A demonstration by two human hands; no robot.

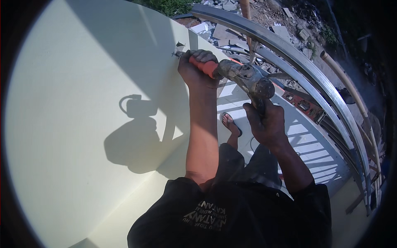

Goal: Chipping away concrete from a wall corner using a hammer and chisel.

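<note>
My left hand [198, 66] is closed around the red handle of a chisel [207, 67], whose metal end points at a small broken hole [180, 46] in the pale painted wall [77, 77]. In my right hand [268, 124] is the handle of a worn hammer [245, 77]. The hammer's head is at the butt of the red handle; whether they touch cannot be told. Chipped marks surround the hole. My left fingers partly hide the chisel's shaft.
Curved-looking metal railings [288, 46] run along the right, with bamboo poles [344, 77] beyond them. Rubble [229, 34] lies below outside. My sandalled foot [229, 122] stands on the pale tiled floor [307, 145], where a thin cable loops near my legs.
</note>
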